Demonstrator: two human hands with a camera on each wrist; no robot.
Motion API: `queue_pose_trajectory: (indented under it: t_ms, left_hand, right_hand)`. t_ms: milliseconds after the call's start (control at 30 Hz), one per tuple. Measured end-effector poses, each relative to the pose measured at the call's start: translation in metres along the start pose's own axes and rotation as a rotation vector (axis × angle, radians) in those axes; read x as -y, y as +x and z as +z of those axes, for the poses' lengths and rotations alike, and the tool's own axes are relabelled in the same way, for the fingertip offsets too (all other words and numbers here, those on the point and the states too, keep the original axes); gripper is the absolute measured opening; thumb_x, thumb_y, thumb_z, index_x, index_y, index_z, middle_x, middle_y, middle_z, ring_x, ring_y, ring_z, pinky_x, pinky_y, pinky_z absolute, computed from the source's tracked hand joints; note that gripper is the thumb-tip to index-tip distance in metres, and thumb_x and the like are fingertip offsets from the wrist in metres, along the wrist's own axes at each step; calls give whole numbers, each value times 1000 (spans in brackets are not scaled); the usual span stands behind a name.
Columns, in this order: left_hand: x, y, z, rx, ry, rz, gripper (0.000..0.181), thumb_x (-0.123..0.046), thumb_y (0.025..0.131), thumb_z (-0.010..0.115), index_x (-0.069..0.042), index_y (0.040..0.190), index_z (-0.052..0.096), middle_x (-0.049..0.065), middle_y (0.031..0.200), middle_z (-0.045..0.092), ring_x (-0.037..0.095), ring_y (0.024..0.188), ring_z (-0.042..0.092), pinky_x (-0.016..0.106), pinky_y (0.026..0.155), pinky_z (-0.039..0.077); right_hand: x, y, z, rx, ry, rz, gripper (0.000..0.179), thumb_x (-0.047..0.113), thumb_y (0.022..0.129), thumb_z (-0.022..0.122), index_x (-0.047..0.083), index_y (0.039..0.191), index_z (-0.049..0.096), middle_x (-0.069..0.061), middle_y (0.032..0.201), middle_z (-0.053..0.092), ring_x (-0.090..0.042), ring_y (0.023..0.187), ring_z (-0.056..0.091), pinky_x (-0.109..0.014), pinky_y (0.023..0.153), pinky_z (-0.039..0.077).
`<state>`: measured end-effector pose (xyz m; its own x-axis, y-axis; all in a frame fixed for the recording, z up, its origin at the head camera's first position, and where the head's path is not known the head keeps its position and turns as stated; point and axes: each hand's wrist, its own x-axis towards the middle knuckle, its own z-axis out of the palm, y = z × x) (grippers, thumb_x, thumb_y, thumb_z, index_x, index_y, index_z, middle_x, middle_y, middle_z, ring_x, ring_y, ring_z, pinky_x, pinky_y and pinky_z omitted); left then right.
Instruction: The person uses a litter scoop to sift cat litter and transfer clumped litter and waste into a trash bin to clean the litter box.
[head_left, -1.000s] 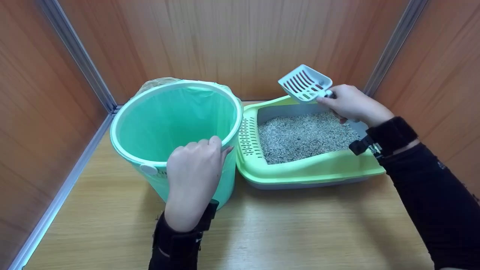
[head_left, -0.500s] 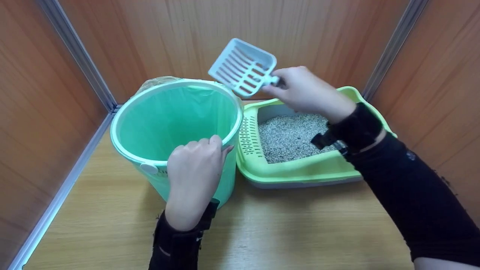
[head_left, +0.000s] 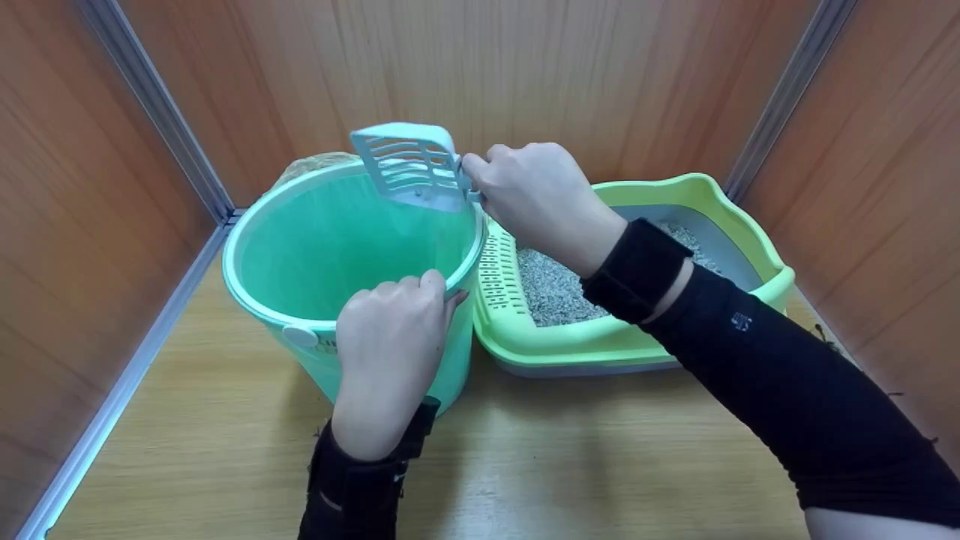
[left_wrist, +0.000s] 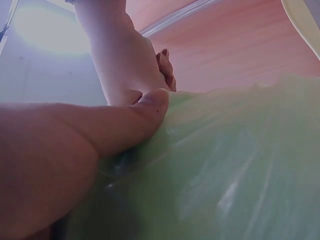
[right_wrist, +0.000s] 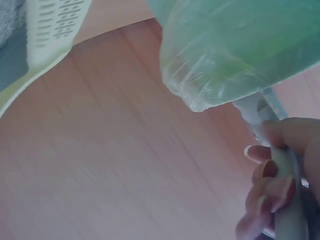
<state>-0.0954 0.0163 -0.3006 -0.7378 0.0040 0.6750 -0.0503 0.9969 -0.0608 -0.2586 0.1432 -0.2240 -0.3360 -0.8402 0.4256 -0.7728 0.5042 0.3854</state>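
A round green bin (head_left: 241,294) with a thin plastic liner inside stands on the left in the head view. My left hand (head_left: 390,352) grips its near rim, the thumb (left_wrist: 145,112) lying against the liner in the left wrist view. My right hand (head_left: 544,199) holds a pale blue slotted litter scoop (head_left: 420,191) by its handle (right_wrist: 287,200). The scoop is tilted steeply over the bin's far right rim. Beneath my right forearm sits a litter box (head_left: 559,346) with a light green rim and grey base, holding grey granular litter (head_left: 551,292). Part of the litter is hidden by my wrist.
Wood-grain panels (head_left: 525,82) rise behind and on both sides, with metal strips (head_left: 165,112) at the corners. The litter box's perforated left edge (head_left: 499,277) sits right against the bin. Bunched liner (head_left: 311,165) hangs over the bin's back edge.
My right hand has carried the scoop left from above the litter box to over the bin and turned it from nearly flat to steeply tilted. My left hand has stayed on the rim.
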Motion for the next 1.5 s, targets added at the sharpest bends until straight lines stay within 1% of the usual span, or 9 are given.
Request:
queue_pose_trajectory:
  t_ms: [133, 233, 367, 500, 733, 933, 1133, 1300, 1500]
  left_hand:
    - [-1, 1, 0, 6, -5, 0, 53, -38, 95, 82, -9, 65, 49, 3, 52, 40, 24, 44, 48, 33, 44, 32]
    - [-1, 1, 0, 14, -7, 1, 52, -39, 96, 81, -9, 66, 51, 3, 52, 42, 24, 44, 49, 33, 44, 33]
    - [0, 1, -1, 20, -13, -2, 49, -38, 96, 82, -7, 67, 56, 3, 52, 43, 25, 44, 51, 33, 44, 34]
    - [1, 1, -2, 30, -25, -10, 47, -37, 96, 82, -6, 70, 59, 3, 53, 43, 24, 45, 50, 32, 45, 34]
    - [1, 1, -1, 20, -19, -3, 48, -38, 96, 81, -6, 69, 57, 4, 53, 46, 26, 45, 53, 34, 44, 35]
    - [0, 1, 0, 0, -20, 0, 50, -37, 95, 82, -8, 67, 54, 3, 53, 45, 26, 45, 53, 35, 44, 36]
    - [0, 0, 1, -3, -10, 6, 53, -38, 95, 82, -10, 65, 49, 2, 52, 40, 23, 43, 47, 33, 44, 33]
    - [0, 0, 1, -6, -5, 3, 55, -38, 96, 82, -10, 64, 47, 1, 52, 37, 22, 43, 43, 32, 44, 30]
    - [1, 0, 0, -5, -1, -1, 54, -38, 96, 81, -10, 65, 48, 1, 52, 38, 22, 43, 44, 32, 44, 31]
  right_hand:
    - [0, -3, 1, -45, -114, -69, 16, -2, 98, 59, 6, 110, 66, -8, 72, 55, -18, 50, 35, -32, 45, 41]
    - [2, -6, 2, -142, -158, -129, 25, -3, 98, 59, 7, 119, 67, -7, 76, 57, -19, 49, 40, -32, 44, 43]
    - [6, -7, 3, -315, -244, -209, 23, 8, 108, 57, 10, 126, 72, -5, 79, 60, -19, 51, 50, -30, 45, 41]
    - [8, -7, 5, -399, -281, -234, 26, 18, 114, 53, 13, 128, 75, -3, 79, 60, -17, 53, 52, -28, 47, 40]
    - [2, -7, 6, -356, -140, -211, 31, -3, 101, 55, 6, 127, 70, -8, 79, 62, -20, 50, 51, -31, 44, 41]
    - [-9, -8, 8, -337, 70, -105, 22, 10, 103, 65, 2, 122, 71, -9, 77, 66, -21, 49, 50, -37, 43, 44]
    - [-48, -17, 4, -141, 355, 160, 33, 27, 108, 63, 0, 127, 65, -14, 100, 77, -30, 72, 71, -47, 59, 55]
    - [-97, -34, 3, 131, 498, 417, 41, 39, 111, 57, 5, 135, 59, -14, 114, 75, -29, 78, 66, -44, 68, 50]
    - [-141, -61, 24, 282, 604, 571, 50, 42, 112, 52, 1, 140, 54, -16, 115, 70, -23, 77, 60, -35, 64, 47]
